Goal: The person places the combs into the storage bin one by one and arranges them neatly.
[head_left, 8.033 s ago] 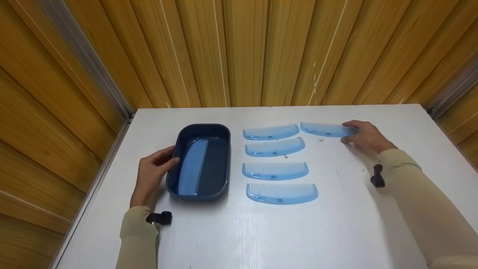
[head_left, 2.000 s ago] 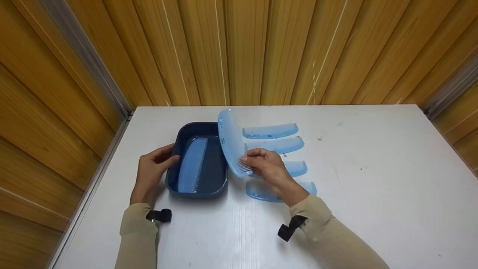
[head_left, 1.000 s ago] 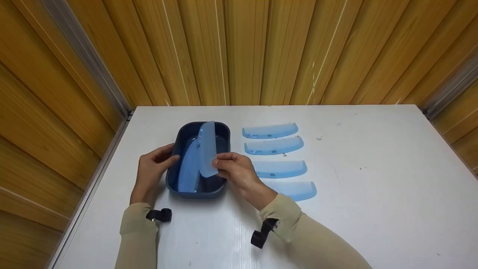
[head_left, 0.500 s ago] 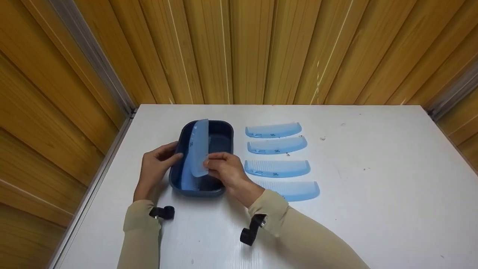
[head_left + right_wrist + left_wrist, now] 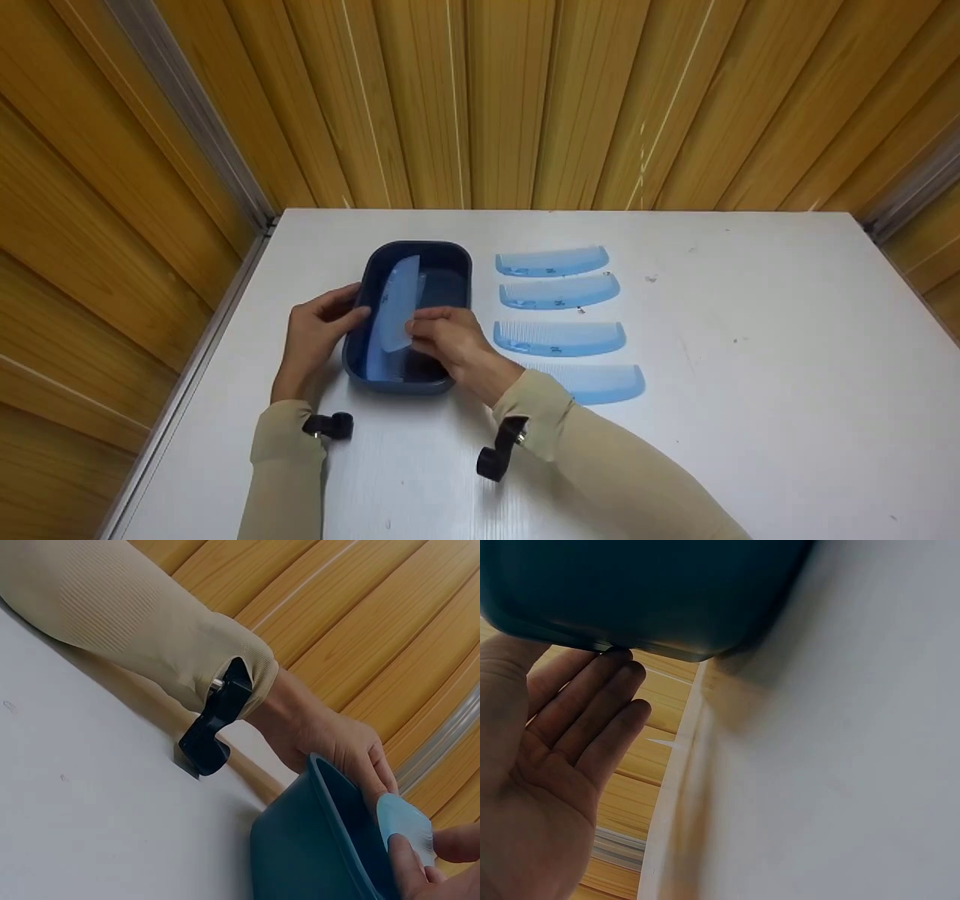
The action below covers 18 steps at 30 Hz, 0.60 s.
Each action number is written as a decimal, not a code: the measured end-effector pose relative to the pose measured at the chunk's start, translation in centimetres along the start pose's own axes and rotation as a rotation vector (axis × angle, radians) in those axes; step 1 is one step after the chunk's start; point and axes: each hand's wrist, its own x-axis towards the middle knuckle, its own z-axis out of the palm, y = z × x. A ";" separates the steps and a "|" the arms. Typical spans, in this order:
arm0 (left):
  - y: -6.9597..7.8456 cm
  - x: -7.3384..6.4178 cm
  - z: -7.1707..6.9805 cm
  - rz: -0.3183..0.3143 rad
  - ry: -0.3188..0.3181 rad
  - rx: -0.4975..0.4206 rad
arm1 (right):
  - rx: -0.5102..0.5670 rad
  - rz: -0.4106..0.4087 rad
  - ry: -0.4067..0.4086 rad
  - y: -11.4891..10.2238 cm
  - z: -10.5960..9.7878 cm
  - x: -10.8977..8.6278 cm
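Note:
A dark blue plastic box (image 5: 463, 281) stands on the white table. At its left wall is my left hand (image 5: 311, 337), thumb over the rim and fingers against the outside; the left wrist view shows these fingers (image 5: 611, 709) fairly straight. My right hand (image 5: 454, 341) pinches a light blue comb (image 5: 397, 300) by its near end, low inside the box. Under it lies another blue comb (image 5: 381, 366), partly covered. In the right wrist view, the pinched comb (image 5: 405, 823) shows above the box wall (image 5: 300, 847).
Right of the box, several combs lie in a column: a far comb (image 5: 553, 262), a second comb (image 5: 560, 292), a third comb (image 5: 559, 340) and a near comb (image 5: 600, 382), partly behind my right wrist. Wood-look panels (image 5: 502, 105) rise behind the white table (image 5: 750, 390).
My right hand has brought the comb from the table's far right, leftward over the box and down into it. The left hand has stayed at the box wall. The view has shifted slightly.

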 end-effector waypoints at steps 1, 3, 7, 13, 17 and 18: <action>0.0 0.0 0.0 0.005 0.003 0.001 | -0.002 0.001 -0.001 0.0 0.0 0.0; 0.0 0.0 0.0 0.008 0.003 0.007 | -0.008 0.004 0.002 0.0 0.1 0.1; 0.0 0.1 0.0 -0.002 0.005 0.010 | -0.027 0.016 0.011 -0.1 0.3 0.2; 0.2 0.1 0.1 -0.021 0.011 0.002 | -0.076 0.014 0.019 0.0 0.4 0.3; 0.4 0.1 0.1 -0.026 0.003 -0.004 | -0.117 0.015 0.003 0.1 0.4 0.3; 0.4 0.1 0.1 -0.027 0.002 -0.006 | -0.127 0.019 -0.004 0.1 0.4 0.3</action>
